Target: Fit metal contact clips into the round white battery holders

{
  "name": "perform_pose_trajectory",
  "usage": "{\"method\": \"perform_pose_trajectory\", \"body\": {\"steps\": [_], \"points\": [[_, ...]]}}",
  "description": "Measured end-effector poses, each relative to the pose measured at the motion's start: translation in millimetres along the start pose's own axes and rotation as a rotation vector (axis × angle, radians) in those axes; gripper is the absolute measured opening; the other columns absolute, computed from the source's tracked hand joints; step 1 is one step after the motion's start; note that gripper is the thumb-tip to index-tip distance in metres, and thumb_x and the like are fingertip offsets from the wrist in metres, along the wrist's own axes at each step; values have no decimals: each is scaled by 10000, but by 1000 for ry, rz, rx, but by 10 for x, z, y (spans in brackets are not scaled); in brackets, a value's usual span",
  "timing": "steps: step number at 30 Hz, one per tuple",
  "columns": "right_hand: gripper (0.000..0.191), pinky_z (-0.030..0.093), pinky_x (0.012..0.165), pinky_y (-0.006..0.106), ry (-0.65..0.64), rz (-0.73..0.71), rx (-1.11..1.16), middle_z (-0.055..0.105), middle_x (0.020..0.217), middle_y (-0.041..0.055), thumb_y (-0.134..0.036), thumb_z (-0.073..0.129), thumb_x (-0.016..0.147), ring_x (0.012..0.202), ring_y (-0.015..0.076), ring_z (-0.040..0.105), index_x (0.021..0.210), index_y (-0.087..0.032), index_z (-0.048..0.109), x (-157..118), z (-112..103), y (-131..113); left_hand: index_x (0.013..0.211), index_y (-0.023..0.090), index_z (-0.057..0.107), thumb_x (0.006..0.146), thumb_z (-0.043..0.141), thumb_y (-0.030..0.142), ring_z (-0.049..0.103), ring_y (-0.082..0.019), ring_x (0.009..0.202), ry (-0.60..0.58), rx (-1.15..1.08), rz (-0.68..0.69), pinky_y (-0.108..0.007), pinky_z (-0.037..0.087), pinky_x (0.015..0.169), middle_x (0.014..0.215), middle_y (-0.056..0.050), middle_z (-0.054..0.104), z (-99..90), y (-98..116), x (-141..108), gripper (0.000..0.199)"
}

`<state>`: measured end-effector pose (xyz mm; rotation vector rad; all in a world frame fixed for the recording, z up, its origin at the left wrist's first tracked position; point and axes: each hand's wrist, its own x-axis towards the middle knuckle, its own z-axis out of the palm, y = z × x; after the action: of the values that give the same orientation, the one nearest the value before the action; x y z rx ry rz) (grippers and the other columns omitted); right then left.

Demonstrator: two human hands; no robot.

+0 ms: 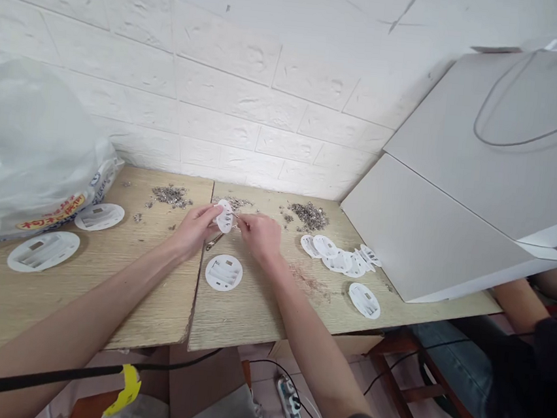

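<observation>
My left hand (pixel 198 229) is closed on the edge of a round white plastic disc (pixel 225 217), held up above the table. Closed around a thin metal tool, my right hand (pixel 260 235) has the tool's tip at the disc's face; the tool is mostly hidden by the fingers. Below them a second white disc (pixel 224 273) lies flat on the wooden table (pixel 242 324). A small metal piece (pixel 214 241) rests between the hands. Behind the held disc is a pile of small metal parts (pixel 237 202).
Other metal piles (pixel 170 196) (pixel 310 216) lie left and right. Overlapping white discs (pixel 337 259) and a single disc (pixel 364 301) sit at right, two more discs (pixel 42 251) beside a plastic bag (pixel 33 146) at left. A grey-white panel (pixel 453 232) bounds the right; a person's arm (pixel 520 304) shows beyond.
</observation>
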<state>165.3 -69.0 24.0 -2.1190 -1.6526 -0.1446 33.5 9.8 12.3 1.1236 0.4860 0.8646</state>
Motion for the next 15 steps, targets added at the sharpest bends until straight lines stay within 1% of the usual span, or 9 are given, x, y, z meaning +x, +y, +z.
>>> {"method": "perform_pose_trajectory", "body": {"steps": [2,5,6,8,10,12,13,15], "points": [[280,344,618,220,1,57,288,683,776,15,-331,456,901,696,125,562,852,-204,700,29,16,39,840,122,691,699,715,399,614,-200,918,-1,-42,43,-326,484,843,916,-87,686,8,13,12,312],[281,353,577,203,-69,114,780,634,699,5,-390,534,839,608,98,507,820,-146,673,68,48,88,899,122,692,713,706,406,615,-211,950,-29,-41,69,-325,478,856,972,-98,689,30,19,14,339],[288,348,554,201,-83,137,910,614,679,2,-409,576,801,583,91,482,809,-134,661,79,59,100,923,123,687,718,702,406,613,-210,955,-40,-30,64,-321,477,852,1001,-101,685,35,19,11,349],[309,330,514,200,-75,209,1082,582,652,-5,-432,650,724,543,81,437,789,-129,641,95,74,122,982,130,671,721,699,398,607,-209,971,-55,4,54,-316,476,849,1054,-101,673,33,17,4,375],[317,325,497,205,-49,258,1149,576,649,-6,-436,685,686,525,78,419,781,-138,632,104,78,137,1022,144,652,703,711,384,608,-207,966,-57,90,70,-314,475,842,1062,-89,671,11,15,2,404],[282,336,501,216,4,233,1091,576,651,-3,-415,689,693,528,85,423,769,-150,633,105,70,143,986,152,645,693,711,387,616,-200,894,-37,255,112,-310,481,791,988,-72,679,-25,10,6,382],[248,349,517,223,56,183,1015,577,667,1,-390,688,703,542,90,432,763,-155,637,103,63,141,947,153,641,698,701,393,616,-193,841,-20,360,144,-305,481,754,937,-64,678,-45,7,8,351],[180,371,555,235,194,30,824,569,713,10,-337,678,737,572,94,443,749,-159,650,91,50,126,858,156,622,722,668,395,595,-173,744,27,586,245,-295,471,693,847,-47,658,-78,2,9,278]]}}
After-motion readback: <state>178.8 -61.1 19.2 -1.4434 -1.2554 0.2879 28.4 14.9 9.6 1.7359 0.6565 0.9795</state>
